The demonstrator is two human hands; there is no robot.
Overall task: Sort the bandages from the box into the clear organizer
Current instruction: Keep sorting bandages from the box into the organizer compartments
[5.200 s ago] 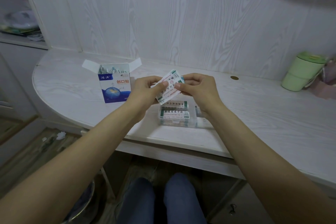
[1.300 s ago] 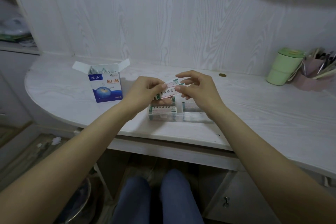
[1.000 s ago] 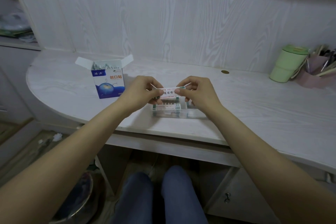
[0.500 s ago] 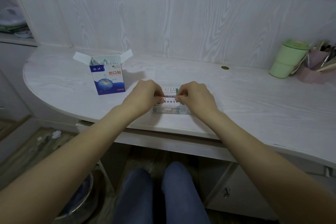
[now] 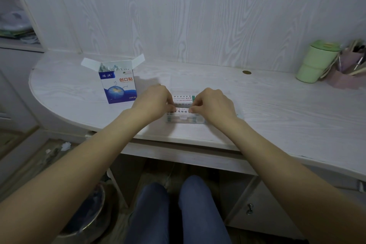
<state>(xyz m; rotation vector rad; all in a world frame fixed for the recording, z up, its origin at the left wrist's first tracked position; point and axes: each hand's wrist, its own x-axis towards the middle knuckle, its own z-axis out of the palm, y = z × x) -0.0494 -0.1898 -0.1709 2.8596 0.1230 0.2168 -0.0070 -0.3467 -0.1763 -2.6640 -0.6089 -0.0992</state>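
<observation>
Both hands were down at the clear organizer [image 5: 185, 120] near the desk's [image 5: 277, 109] front edge: left hand [image 5: 153, 102] and right hand [image 5: 213, 105] each pinched one end of a bandage strip [image 5: 183, 110], fingers curled, holding it flat over the organizer's front compartment, which already held stacked bandages. More strips [image 5: 183, 97] showed in the compartment behind it. The open bandage box [image 5: 118, 82] stood upright left of the organizer and a little behind, apart from it, wrappers sticking out the top; a green cup [image 5: 315, 61] sat far right of the organizer, by the wall.
</observation>
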